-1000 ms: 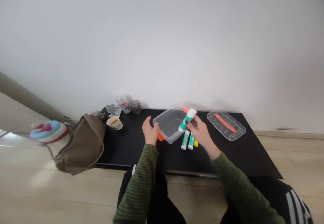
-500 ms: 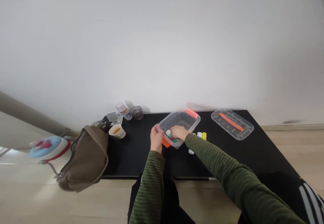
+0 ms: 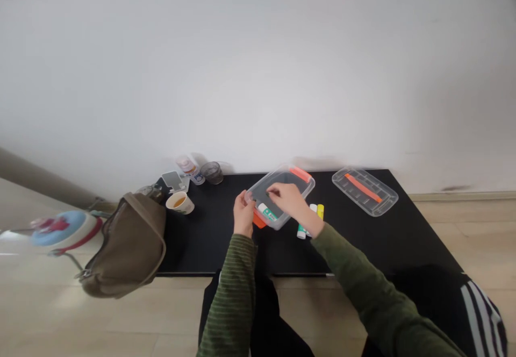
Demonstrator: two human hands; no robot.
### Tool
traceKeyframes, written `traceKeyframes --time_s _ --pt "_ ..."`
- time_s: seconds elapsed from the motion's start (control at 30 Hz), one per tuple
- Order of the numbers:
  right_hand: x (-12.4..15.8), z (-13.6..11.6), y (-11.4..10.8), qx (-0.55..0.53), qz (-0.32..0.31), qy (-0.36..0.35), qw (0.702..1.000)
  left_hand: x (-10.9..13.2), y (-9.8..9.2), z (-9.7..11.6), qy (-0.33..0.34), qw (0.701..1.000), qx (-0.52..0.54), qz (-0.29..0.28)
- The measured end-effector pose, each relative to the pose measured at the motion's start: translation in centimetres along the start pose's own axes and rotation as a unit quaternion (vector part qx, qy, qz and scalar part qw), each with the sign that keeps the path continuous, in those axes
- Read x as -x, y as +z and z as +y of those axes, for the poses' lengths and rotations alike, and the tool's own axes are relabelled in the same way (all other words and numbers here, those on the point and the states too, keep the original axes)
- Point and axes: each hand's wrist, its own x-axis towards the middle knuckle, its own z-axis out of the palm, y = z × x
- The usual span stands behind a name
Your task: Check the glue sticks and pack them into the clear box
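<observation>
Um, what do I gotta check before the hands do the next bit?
1. Lid off the clear box: ok, it lies to the right on the table.
2. Left hand at the box: ok, at its left rim.
3. Green-and-white stick inside the box: ok, lying down.
4. Right hand free: cannot tell; fingertips look pinched together, nothing visible in them.
5. Sticks outside fully visible: not ok, the right wrist partly covers them.
6. Paper cup upright: ok, clear of both hands.

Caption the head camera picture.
Left hand holds the clear plastic box; right hand hovers over it, one glue stick inside.
</observation>
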Motion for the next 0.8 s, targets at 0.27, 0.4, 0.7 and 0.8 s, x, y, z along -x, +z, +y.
traceKeyframes --time_s 0.27,0.4,0.7,0.8 --pt "8.9 5.9 2.8 -0.074 0.205 0.169 0.961 0.3 0.3 0.3 -0.007 1.000 -0.006 0.024" --pt "9.8 6.4 4.2 0.003 0.168 0.198 0.966 0.6 0.3 0.5 -0.004 1.000 0.004 0.029" --pt "9.6 5.7 6.3 0.185 0.082 0.150 0.968 0.9 -0.3 0.7 -0.013 0.999 0.012 0.036" --pt "9.5 5.2 6.4 0.194 0.077 0.146 0.967 0.8 -0.7 0.9 -0.017 0.999 0.016 0.042"
